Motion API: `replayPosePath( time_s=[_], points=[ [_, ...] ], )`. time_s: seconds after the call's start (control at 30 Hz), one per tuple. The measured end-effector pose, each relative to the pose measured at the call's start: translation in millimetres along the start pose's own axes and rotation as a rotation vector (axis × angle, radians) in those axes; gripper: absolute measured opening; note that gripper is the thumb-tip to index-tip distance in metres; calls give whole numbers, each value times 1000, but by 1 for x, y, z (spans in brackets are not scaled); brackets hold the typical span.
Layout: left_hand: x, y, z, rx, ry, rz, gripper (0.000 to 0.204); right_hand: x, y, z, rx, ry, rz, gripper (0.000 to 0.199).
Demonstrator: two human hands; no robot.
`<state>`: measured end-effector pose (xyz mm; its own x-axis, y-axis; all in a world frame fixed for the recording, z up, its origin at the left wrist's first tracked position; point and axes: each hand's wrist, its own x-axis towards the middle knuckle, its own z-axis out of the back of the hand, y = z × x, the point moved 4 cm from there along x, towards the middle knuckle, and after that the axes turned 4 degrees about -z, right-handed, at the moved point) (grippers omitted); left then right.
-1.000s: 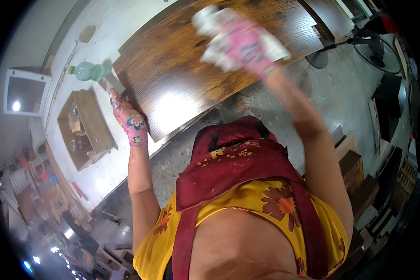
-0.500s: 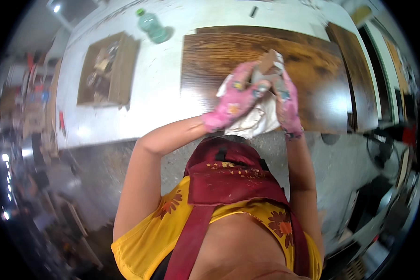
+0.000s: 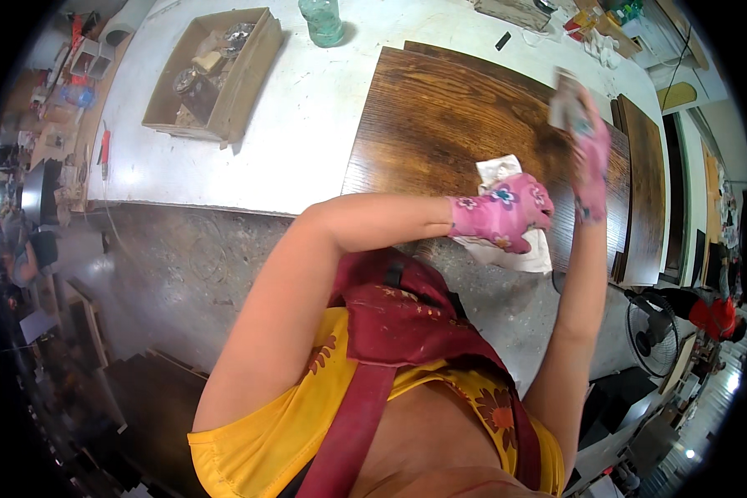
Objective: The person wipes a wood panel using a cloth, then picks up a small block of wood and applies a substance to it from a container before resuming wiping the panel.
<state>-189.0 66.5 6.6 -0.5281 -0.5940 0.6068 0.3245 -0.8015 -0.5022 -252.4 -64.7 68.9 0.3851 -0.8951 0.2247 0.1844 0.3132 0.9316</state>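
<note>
A dark brown wood-grain board [image 3: 448, 100] lies on the white table in front of me. My left hand [image 3: 506, 207], in a pink flowered glove, is closed on a crumpled white cloth [image 3: 519, 256] at the board's near edge. Parts of the cloth stick out above and below the fingers. Over the right part of the board is my right hand [image 3: 590, 158], gloved the same way and blurred by motion. Its fingers grip a small grey-brown flat piece [image 3: 566, 100], whose kind I cannot make out.
Another brown board [image 3: 642, 187] lies along the table's right side. At left stands a cardboard box [image 3: 253, 87] holding jars, with a green plastic bottle [image 3: 322, 25] beyond it. A red-handled tool [image 3: 104, 152] lies at the left edge. A fan [image 3: 651, 332] stands on the floor at right.
My hands were together around the grey-brown piece and have parted. The right has moved right with the piece, while the left has come down with the cloth. The whole view has shifted.
</note>
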Motion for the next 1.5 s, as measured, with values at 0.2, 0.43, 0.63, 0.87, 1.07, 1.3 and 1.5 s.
replayPosePath(
  time_s=[0.2, 0.43, 0.63, 0.87, 1.07, 1.3, 1.5],
  points=[
    [23, 7, -27, -8, -346, 96, 36, 50, 40, -153, -831, 366, -4, 44],
    [11, 14, -27, -135, -226, -30, 33, 66, 19, -231, -941, 391, 226, 64],
    [19, 14, -15, -198, -157, -66, 31, 60, 7, -173, -908, 308, 123, 48],
    [35, 9, -9, -82, 67, 23, 20, 48, -57, 13, -1111, 128, 133, 49],
    [37, 9, -12, -137, 134, 75, 21, 22, -90, 198, -1424, -253, -280, 40],
    [44, 7, -13, -93, 192, 71, 23, 16, -79, 196, -1184, -355, -189, 35],
    [51, 1, -9, -105, 224, 110, 22, 15, -69, 76, -1188, -210, 139, 47]
  ],
)
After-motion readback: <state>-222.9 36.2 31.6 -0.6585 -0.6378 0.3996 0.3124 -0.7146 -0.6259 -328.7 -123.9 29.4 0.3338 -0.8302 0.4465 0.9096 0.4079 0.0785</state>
